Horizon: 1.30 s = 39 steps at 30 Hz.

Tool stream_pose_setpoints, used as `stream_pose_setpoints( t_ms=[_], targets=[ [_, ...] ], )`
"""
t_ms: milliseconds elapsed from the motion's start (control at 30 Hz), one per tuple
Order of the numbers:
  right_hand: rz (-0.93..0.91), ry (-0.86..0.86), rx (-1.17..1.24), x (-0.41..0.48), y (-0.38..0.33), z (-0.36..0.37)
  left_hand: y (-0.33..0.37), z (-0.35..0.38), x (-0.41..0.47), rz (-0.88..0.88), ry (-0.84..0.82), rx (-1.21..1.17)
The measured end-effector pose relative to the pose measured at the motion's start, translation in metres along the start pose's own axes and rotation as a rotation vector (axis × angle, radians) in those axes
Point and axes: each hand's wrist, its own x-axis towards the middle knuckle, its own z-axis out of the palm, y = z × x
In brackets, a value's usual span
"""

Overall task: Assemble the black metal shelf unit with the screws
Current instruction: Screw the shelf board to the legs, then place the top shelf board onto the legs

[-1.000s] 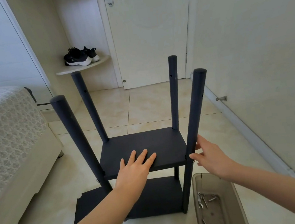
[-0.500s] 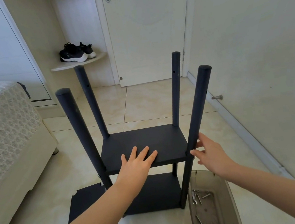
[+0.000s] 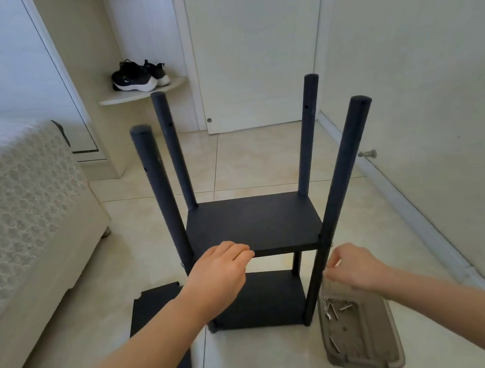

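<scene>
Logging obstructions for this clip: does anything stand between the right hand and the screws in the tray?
Nothing visible does. The right hand hangs over the tray, the screws lying bare just below it.

Both arms forward; left grip (image 3: 219,272), right grip (image 3: 355,266) loosely curled.

We list:
- One black shelf unit (image 3: 255,227), upright on the floor. Two shelves are fitted between four round posts that rise well above them. The upper shelf's front edge lies under our left hand (image 3: 218,274).
- One loose black panel (image 3: 155,308), flat beneath the left forearm.
- Several silver screws (image 3: 335,308), scattered just below our right hand (image 3: 355,266).
</scene>
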Motion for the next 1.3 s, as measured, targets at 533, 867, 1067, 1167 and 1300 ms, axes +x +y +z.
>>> stream_pose_setpoints(
  t_ms=[533, 867, 1067, 1167, 1300],
  targets=[
    [-0.181, -0.422, -0.136, 0.008, -0.095, 0.145, -0.075, 0.073, -0.162, -0.638, -0.451, -0.008],
    [-0.185, -0.581, -0.111, 0.034, -0.155, 0.26, -0.105, 0.134, -0.203, -1.136, -0.497, -0.332],
    [-0.096, -0.623, -0.069, 0.05, -0.155, 0.312, -0.123, 0.165, -0.222, -1.296, -0.506, -0.447],
    [-0.043, -0.616, -0.037, 0.061, -0.152, 0.331, -0.129, 0.178, -0.232, -1.384, -0.491, -0.532],
    [0.087, -0.666, 0.078, 0.071, -0.148, 0.356, -0.132, 0.19, -0.242, -1.455, -0.493, -0.648]
  ],
)
